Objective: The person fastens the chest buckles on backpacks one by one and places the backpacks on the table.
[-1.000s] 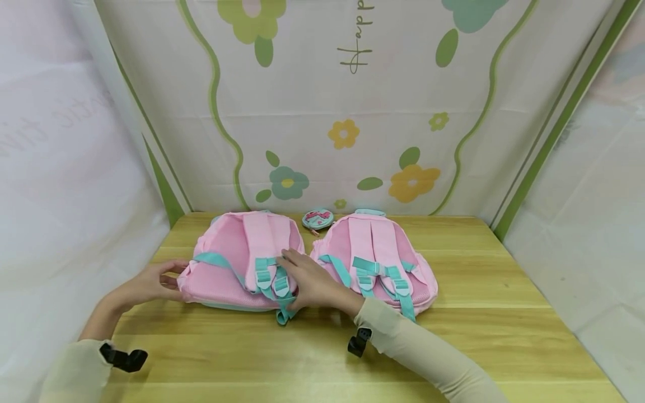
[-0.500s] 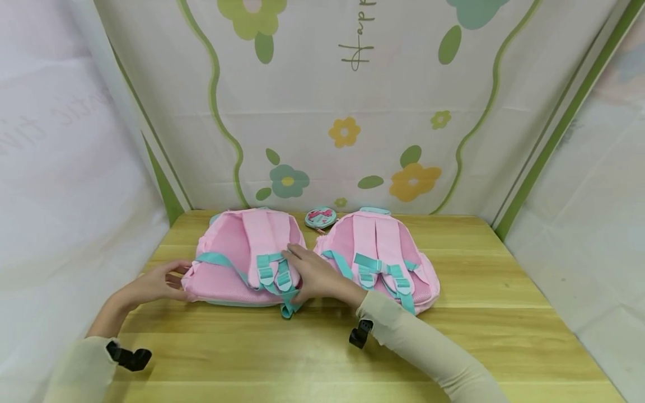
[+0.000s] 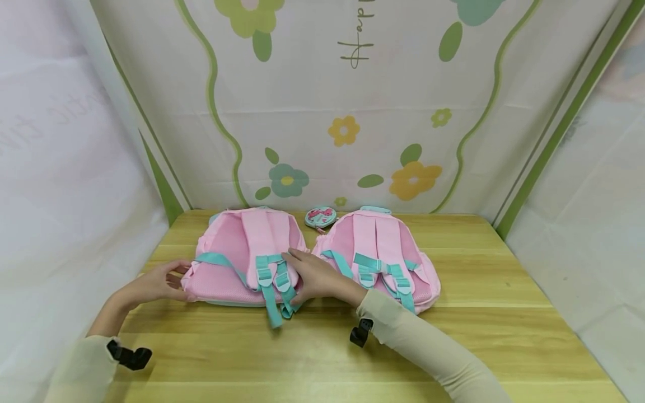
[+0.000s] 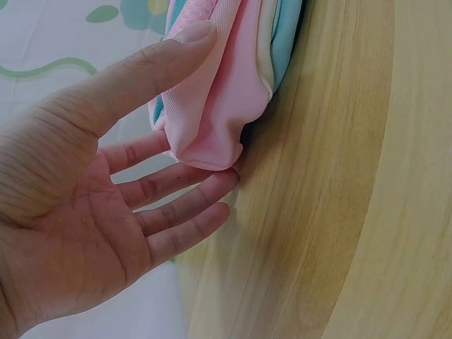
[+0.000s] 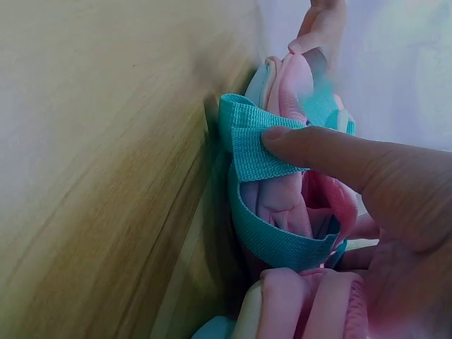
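Observation:
A pink backpack (image 3: 224, 280) with teal straps lies back panel up on the left half of the wooden table. At its lower left corner is my left hand (image 3: 158, 285), fingers nearly straight and spread. The left wrist view has the thumb over the corner (image 4: 212, 134) and fingertips at its underside. My right hand (image 3: 317, 277) grips the backpack's lower right corner. Its thumb (image 5: 318, 145) presses a folded teal webbing strap (image 5: 265, 152), while the other fingers are partly hidden behind the bag. A loose teal strap end (image 3: 271, 308) hangs over the front edge.
A second pink backpack (image 3: 342, 232) with teal straps lies close on the right. Between the two, at the back, is a small round teal pouch (image 3: 320, 216) with a pink picture. White printed cloth (image 3: 302, 101) stands behind the table (image 3: 484, 336) and along both sides.
A teal strap end has dropped forward over the left backpack's front edge. Both hands stay at the bag's lower corners, and the head view has shifted slightly.

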Demonstrator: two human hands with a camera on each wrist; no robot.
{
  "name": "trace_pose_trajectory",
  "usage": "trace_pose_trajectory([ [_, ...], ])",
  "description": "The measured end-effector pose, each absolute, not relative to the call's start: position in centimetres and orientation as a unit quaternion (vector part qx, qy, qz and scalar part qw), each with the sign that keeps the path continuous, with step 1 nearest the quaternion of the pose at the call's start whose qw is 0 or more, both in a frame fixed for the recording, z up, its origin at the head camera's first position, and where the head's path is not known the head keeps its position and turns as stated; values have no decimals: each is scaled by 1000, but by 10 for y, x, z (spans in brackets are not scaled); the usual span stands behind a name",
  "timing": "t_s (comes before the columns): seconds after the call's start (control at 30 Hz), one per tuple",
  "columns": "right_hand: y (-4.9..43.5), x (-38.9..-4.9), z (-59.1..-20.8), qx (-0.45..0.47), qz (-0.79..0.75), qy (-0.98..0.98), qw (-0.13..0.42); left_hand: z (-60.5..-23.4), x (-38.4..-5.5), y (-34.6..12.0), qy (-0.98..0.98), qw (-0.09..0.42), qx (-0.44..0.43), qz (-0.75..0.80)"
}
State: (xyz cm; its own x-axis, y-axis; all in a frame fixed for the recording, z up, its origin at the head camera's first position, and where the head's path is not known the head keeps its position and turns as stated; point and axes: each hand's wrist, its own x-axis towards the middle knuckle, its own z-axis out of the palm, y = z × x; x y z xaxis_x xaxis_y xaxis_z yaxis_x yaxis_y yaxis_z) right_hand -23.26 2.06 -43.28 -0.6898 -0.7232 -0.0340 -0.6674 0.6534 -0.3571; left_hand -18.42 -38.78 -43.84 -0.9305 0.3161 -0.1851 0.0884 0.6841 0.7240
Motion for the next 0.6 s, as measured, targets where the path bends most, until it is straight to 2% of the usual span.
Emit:
trace_pose_trajectory([
  [0.6,19,-228,-430,-382,-138,910,83,-436,-182,-388,902,156,115,387],
])
